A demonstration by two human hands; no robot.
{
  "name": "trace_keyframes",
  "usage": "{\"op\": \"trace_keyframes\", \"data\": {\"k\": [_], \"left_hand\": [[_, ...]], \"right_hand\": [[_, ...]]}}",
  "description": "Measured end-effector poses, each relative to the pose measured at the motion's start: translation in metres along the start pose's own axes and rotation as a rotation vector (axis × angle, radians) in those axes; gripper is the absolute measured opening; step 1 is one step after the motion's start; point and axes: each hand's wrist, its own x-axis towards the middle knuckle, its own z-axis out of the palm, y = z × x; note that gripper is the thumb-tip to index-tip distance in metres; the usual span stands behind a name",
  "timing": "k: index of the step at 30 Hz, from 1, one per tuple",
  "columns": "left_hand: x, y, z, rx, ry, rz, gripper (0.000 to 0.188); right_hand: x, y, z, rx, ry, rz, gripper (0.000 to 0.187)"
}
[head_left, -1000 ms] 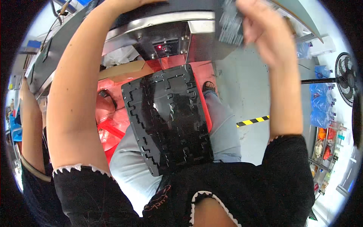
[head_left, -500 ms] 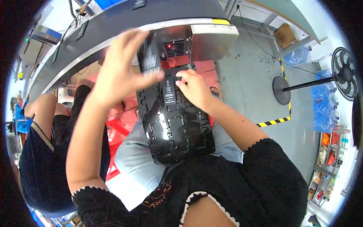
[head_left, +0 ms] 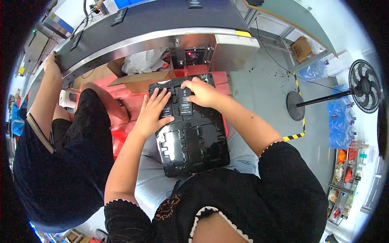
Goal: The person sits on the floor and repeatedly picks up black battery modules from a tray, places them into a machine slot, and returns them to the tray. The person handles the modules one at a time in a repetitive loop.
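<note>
A black moulded plastic tray (head_left: pixel 194 141) with several shaped pockets lies across my lap. My left hand (head_left: pixel 153 112) rests flat on its far left part, fingers spread over small dark flat parts in the pockets. My right hand (head_left: pixel 202 92) sits at the tray's far edge, fingers curled on a small dark flat part (head_left: pixel 185 99) lying in a pocket. The near pockets of the tray hold nothing that I can see.
A dark conveyor belt (head_left: pixel 154 24) with a metal edge runs across the top, a few dark parts on it. A seated person in black (head_left: pixel 60 162) is at my left, one hand on the belt. Red crates (head_left: pixel 129 101) and cardboard lie under it. A standing fan (head_left: pixel 364 91) is at the right.
Both my hands came down from the conveyor to the tray on my lap. The left hand now lies flat on the tray and the right presses a part at its far edge.
</note>
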Motion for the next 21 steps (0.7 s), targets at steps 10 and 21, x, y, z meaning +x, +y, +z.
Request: {"op": "trace_keyframes", "data": {"k": [10,21], "left_hand": [[0.021,0.024,0.008,0.030,0.063,0.083,0.080],[0.036,0.039,0.006,0.108,0.046,0.040,0.067]], "right_hand": [[0.041,-0.055,-0.211,0.026,1.050,-0.106,0.022],[0.175,0.140,-0.301,-0.281,0.509,0.570,0.057]]}}
